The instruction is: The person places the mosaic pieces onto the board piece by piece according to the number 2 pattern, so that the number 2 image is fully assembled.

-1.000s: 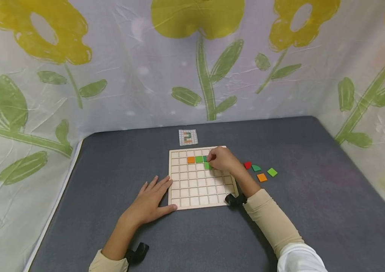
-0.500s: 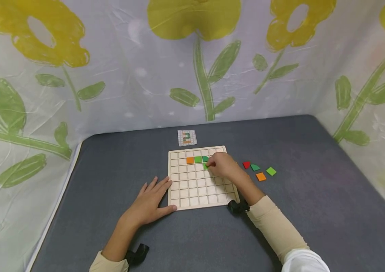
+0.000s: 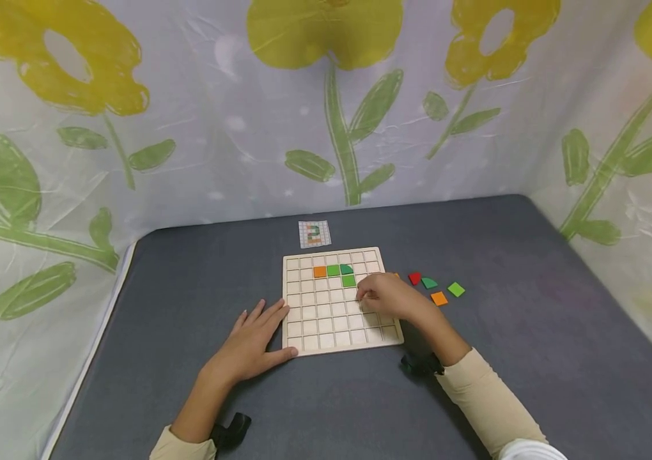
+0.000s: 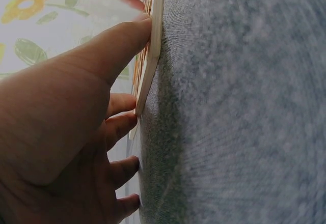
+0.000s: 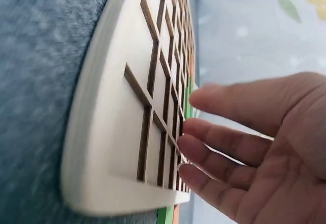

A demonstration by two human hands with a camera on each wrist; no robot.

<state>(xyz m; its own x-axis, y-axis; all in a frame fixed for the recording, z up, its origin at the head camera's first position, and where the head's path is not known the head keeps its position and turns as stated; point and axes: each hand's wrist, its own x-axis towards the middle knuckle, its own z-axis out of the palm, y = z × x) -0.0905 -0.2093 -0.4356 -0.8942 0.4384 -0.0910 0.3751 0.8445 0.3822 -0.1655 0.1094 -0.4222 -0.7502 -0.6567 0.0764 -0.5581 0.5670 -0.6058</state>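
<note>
A wooden grid board (image 3: 324, 312) lies on the dark table. In its upper rows sit an orange square tile (image 3: 319, 272), a light green square tile (image 3: 333, 270), a dark green rounded tile (image 3: 346, 269) and, below that one, another light green square tile (image 3: 348, 280). My left hand (image 3: 251, 348) rests with spread fingers at the board's left edge, the thumb (image 4: 127, 38) touching its near corner. Over the board's right side is my right hand (image 3: 392, 295), fingers loosely bent. Thumb and fingers stand apart in the right wrist view, with no tile visible between them.
Right of the board lie loose tiles: a red one (image 3: 415, 278), a dark green rounded one (image 3: 429, 283), an orange square (image 3: 439, 298) and a light green square (image 3: 456, 289). An orange bit (image 3: 397, 275) peeks out behind my right hand. A printed pattern card (image 3: 314, 234) lies beyond the board.
My right hand has drawn back from the lower light green tile, toward the right and nearer to me, leaving that tile in its cell. The left hand stays at the board's edge.
</note>
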